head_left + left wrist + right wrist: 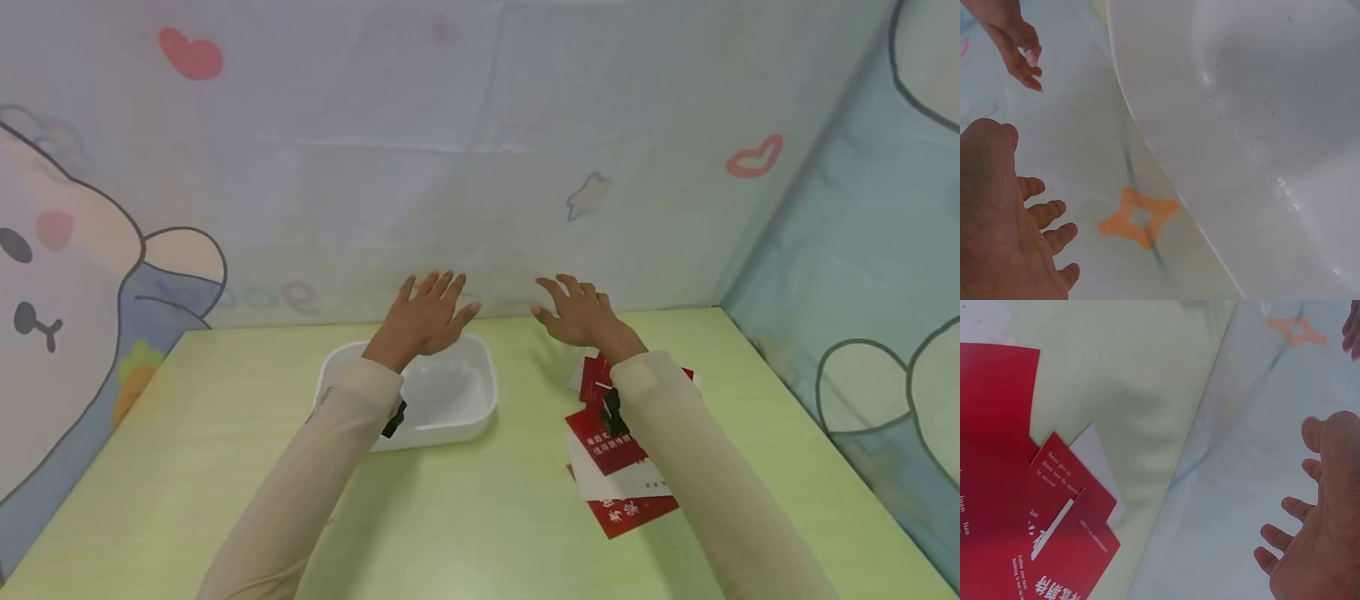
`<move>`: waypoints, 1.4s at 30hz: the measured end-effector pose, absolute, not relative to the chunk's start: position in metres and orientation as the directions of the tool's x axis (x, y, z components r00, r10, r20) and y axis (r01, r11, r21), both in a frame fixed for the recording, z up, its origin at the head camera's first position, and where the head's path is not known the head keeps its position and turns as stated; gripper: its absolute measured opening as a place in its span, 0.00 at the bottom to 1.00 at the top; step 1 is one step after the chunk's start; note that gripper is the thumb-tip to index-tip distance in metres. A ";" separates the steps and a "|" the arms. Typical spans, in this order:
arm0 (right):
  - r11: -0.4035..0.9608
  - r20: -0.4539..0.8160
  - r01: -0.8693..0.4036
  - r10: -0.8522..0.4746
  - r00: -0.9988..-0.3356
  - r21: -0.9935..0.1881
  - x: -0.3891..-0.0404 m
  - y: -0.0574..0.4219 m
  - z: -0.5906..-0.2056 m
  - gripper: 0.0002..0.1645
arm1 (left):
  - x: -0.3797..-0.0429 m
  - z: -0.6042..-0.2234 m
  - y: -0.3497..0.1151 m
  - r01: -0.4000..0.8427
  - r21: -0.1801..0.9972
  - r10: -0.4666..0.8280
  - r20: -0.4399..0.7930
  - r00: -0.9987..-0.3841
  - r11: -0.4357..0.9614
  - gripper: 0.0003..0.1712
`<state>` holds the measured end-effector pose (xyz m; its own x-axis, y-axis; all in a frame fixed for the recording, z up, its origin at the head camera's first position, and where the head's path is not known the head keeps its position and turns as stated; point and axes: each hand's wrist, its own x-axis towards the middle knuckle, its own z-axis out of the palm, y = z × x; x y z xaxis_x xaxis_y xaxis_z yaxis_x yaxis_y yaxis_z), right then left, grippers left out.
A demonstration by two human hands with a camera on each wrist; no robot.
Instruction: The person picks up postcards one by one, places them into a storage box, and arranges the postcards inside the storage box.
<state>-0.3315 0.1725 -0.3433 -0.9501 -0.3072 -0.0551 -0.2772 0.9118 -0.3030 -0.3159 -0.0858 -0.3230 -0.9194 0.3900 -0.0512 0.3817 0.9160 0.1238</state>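
My left hand (426,321) hovers over the back part of a white plastic basin (450,392), fingers spread and holding nothing. In the left wrist view the basin's smooth wall (1160,144) fills the right side, with the left hand (1010,219) off to its left. My right hand (581,317) is held in the air with loosely spread fingers, also holding nothing. Below and behind its wrist lies a loose pile of red and white printed cards (622,517), partly hidden by the right sleeve. Overlapping red cards (1079,550) show lettering in the right wrist view.
Everything rests on a pale green table (480,533). A cloth backdrop (480,167) with cartoon drawings rises right behind the table's far edge, and another printed cloth (862,275) stands along the right side.
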 end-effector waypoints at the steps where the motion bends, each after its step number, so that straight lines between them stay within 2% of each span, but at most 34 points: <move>1: 0.912 -0.057 -0.277 -0.308 -0.950 -0.301 -0.330 0.174 -0.344 0.36 | -0.316 -0.324 -0.086 0.385 0.122 0.392 -0.046 -0.919 0.915 0.41; 19: 0.930 -0.097 -0.253 -0.287 -0.953 -0.268 -0.326 0.188 -0.363 0.40 | -0.310 -0.338 -0.095 0.371 0.155 0.383 -0.050 -0.923 0.916 0.37; 42: 0.955 -0.194 -0.190 -0.236 -0.952 -0.229 -0.319 0.236 -0.385 0.44 | -0.313 -0.355 -0.109 0.328 0.157 0.342 -0.076 -0.936 0.932 0.38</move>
<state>-0.3190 0.2365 -0.3852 -0.9522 -0.2357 -0.1943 -0.1897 0.9548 -0.2289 -0.3126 -0.1092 -0.3554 -0.9365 0.3424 -0.0758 0.3279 0.9316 0.1565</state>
